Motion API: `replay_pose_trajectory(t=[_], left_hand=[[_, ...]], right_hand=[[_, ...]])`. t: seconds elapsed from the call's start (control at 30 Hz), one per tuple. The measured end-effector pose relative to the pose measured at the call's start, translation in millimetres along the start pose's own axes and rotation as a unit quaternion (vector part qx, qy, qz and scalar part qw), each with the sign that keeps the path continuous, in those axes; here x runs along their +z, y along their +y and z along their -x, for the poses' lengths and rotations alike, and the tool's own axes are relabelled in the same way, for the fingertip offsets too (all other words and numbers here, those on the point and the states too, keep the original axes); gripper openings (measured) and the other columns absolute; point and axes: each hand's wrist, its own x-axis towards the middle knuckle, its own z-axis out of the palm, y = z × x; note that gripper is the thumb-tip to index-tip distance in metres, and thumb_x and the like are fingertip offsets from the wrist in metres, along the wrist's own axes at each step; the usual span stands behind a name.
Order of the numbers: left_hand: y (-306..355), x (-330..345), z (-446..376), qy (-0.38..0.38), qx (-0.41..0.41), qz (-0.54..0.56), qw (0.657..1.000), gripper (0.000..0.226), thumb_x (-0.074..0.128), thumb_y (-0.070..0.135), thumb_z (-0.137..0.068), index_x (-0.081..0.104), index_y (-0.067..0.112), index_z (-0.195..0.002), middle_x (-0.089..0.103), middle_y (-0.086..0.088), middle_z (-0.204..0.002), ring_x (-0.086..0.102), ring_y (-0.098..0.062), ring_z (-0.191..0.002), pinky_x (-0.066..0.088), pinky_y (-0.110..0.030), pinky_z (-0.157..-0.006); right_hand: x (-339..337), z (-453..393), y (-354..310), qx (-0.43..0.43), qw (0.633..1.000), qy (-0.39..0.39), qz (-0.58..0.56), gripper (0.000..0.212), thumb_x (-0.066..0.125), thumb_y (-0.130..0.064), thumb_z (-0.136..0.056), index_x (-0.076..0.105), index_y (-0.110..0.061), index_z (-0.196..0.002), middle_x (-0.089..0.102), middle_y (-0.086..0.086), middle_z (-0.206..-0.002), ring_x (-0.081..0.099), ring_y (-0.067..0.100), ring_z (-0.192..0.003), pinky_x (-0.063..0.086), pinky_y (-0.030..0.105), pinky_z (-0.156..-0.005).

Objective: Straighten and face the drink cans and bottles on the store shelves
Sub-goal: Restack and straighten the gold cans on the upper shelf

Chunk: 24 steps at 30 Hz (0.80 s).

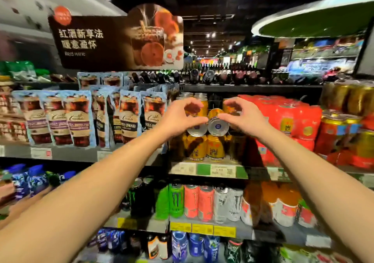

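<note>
Fingers (197,121) of both hands are curled round tipped gold cans (217,122) above the price tag (215,170). Step: straightening. Next, cans are to be stood upright, labels forward.

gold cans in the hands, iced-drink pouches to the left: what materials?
Gold cans: probably aluminium, bare silvery domed ends, glossy printed gold walls. The left hand and right hand each grip one. Pouches: seemingly flexible plastic film, glossy print, flat sealed edges.
</note>
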Motion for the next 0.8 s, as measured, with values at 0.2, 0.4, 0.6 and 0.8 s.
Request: replay_pose_trajectory(t=[0.2, 0.4, 0.6, 0.8], left_hand=[[1, -10, -52, -0.088, -0.031, -0.11, 0.99, 0.05, 0.085, 0.047, -0.069, 0.069, 0.027, -0.111, 0.069, 0.008, -0.108, 0.064, -0.008, -0.099, 0.05, -0.026, -0.091], [-5, -11, -95, -0.18, -0.097, -0.204, 0.957, 0.058, 0.081, 0.049, -0.073, 0.065, 0.019, -0.12, 0.065, 0.003, -0.12, 0.059, -0.015, -0.111, 0.047, -0.035, -0.099], [-7, -4, -119, -0.262, -0.127, -0.316, 0.903, 0.083, 0.073, 0.069, -0.069, 0.058, 0.015, -0.131, 0.064, -0.001, -0.123, 0.06, -0.021, -0.111, 0.046, -0.038, -0.101], [-12, 0, -130, -0.357, -0.16, -0.321, 0.862, 0.054, 0.073, 0.073, -0.066, 0.065, 0.026, -0.091, 0.05, 0.009, -0.064, 0.05, -0.009, -0.066, 0.044, -0.031, -0.082]], right_hand=[[-16, -50, 11, 0.009, 0.977, -0.179, 0.119, 0.078, 0.071, -0.06, -0.076, 0.051, -0.017, -0.138, 0.055, 0.004, -0.139, 0.054, 0.018, -0.121, 0.042, 0.028, -0.096], [-16, -82, 15, 0.031, 0.942, -0.292, 0.162, 0.088, 0.064, -0.066, -0.079, 0.042, -0.011, -0.144, 0.054, 0.008, -0.14, 0.055, 0.023, -0.123, 0.043, 0.034, -0.104], [-11, -91, 12, 0.038, 0.907, -0.355, 0.222, 0.091, 0.055, -0.08, -0.071, 0.059, -0.007, -0.125, 0.062, 0.01, -0.124, 0.059, 0.029, -0.115, 0.046, 0.043, -0.101], [-10, -95, 10, 0.067, 0.903, -0.377, 0.196, 0.1, 0.057, -0.089, -0.049, 0.064, -0.016, -0.116, 0.065, -0.001, -0.116, 0.06, 0.017, -0.103, 0.049, 0.037, -0.095]])
